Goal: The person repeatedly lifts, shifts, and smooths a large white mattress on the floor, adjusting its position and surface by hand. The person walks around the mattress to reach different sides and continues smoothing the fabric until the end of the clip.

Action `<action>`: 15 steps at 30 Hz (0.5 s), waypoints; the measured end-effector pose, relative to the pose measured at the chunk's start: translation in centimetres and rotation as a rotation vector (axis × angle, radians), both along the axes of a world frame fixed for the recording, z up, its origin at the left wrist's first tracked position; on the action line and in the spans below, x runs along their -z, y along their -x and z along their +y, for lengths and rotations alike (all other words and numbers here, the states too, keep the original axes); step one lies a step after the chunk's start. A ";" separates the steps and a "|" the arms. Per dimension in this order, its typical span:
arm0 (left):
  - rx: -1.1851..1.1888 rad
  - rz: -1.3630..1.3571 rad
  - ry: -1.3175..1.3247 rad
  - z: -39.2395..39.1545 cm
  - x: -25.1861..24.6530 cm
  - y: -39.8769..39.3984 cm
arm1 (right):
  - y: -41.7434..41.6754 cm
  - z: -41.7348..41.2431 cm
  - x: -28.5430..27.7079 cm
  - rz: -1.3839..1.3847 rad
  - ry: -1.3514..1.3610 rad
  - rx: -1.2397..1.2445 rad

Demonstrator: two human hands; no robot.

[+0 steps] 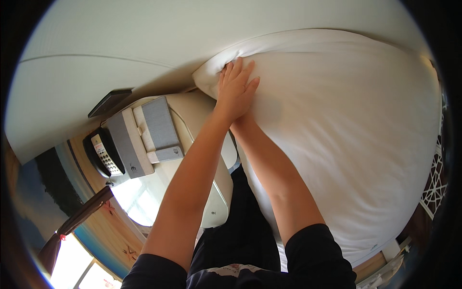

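My left hand (pixel 235 90) lies palm down at the corner of a mattress covered with a white sheet (pixel 335 119), beside the pale upholstered headboard (pixel 151 32). Its fingers are somewhat spread, and the thumb points out to the right. The fingertips reach a bunched fold of sheet at the mattress edge. Crossing beneath it is my right hand (pixel 243 120); only its wrist area shows plainly, and its fingers are hidden under the left hand. Whether they grip the sheet cannot be seen. Light creases run over the sheet to the right.
A cream bedside cabinet (pixel 220 195) stands close on the left. On it are a black telephone (pixel 104 151), a grey-and-beige box (pixel 130 142) and a grey-and-beige folder-like item (pixel 158 126). A curtain (pixel 83 213) hangs by a bright window. White latticework (pixel 433 184) borders the far right.
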State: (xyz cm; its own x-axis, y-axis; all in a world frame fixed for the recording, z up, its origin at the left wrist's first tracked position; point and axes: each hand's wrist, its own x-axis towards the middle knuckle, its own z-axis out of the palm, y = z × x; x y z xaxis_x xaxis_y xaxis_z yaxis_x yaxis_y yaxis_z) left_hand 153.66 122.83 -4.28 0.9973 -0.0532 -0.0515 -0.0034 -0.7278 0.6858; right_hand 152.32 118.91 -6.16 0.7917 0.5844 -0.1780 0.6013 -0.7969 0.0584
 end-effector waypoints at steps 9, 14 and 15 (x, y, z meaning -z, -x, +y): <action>-0.145 0.183 -0.260 -4.4 1.6 -1.8 | 9.8 -17.7 -5.1 0.005 -1.037 0.311; -0.185 0.175 -0.345 -4.7 2.4 -1.7 | 10.9 -23.4 -1.8 -0.288 -0.391 0.904; -0.182 0.171 -0.343 -4.7 2.6 -1.9 | 11.3 -21.7 -1.4 -0.259 -0.345 0.936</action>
